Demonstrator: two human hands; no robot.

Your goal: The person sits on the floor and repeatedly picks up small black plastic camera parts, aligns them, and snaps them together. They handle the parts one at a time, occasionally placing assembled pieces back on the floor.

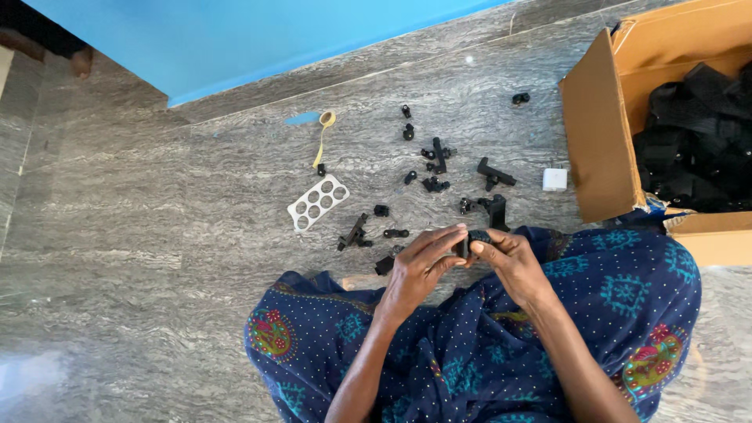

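I sit on a grey stone floor with my legs under blue patterned cloth [470,352]. My left hand [419,266] and my right hand [509,262] meet over my lap, both pinching one small black plastic part [468,239] between fingertips. Just beyond my hands lie several loose black plastic pieces: a bracket [495,210], a long clip [354,233], a T-shaped piece [495,174] and a cross-shaped piece [439,154]. Part of the held piece is hidden by my fingers.
A white plate with round holes [317,202] lies to the left of the pieces, with a yellowish tape strip [323,133] behind it. A small white cube [554,179] sits near an open cardboard box [595,133] holding black parts. A blue wall [235,39] runs along the back.
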